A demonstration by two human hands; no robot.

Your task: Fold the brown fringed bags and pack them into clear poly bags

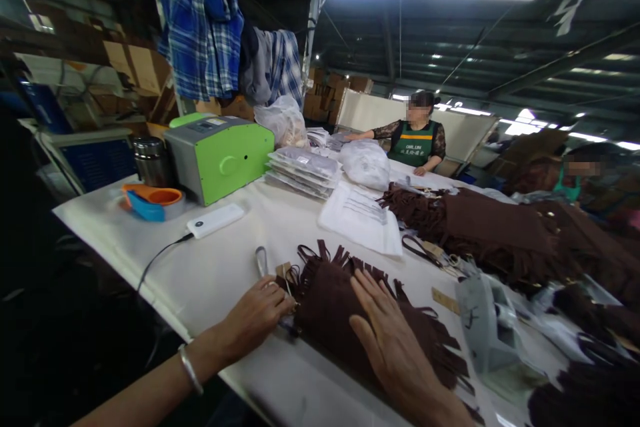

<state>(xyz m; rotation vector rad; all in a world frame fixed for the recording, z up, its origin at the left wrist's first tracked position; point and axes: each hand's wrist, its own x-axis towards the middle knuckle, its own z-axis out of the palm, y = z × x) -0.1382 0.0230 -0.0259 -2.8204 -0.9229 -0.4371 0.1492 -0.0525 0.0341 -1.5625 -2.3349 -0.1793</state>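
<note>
A dark brown fringed bag (330, 307) lies flat near the front of the white table. At its left end my left hand (260, 313) has its fingers curled together by a pale cord and a small metal fitting; what it pinches is hidden. My right hand (385, 333) rests palm down on the brown fabric, fingers stretched out. A cardboard tag (284, 271) and a grey looped strap (261, 261) lie just beyond my left hand.
A green and grey machine (233, 157), a white power bank (216, 221) and tape rolls (155, 197) stand at left. Packed bags (305, 170) lie behind. More brown bags (490, 220) and a grey tape dispenser (487, 327) are at right. A person in a green apron (413, 145) sits beyond.
</note>
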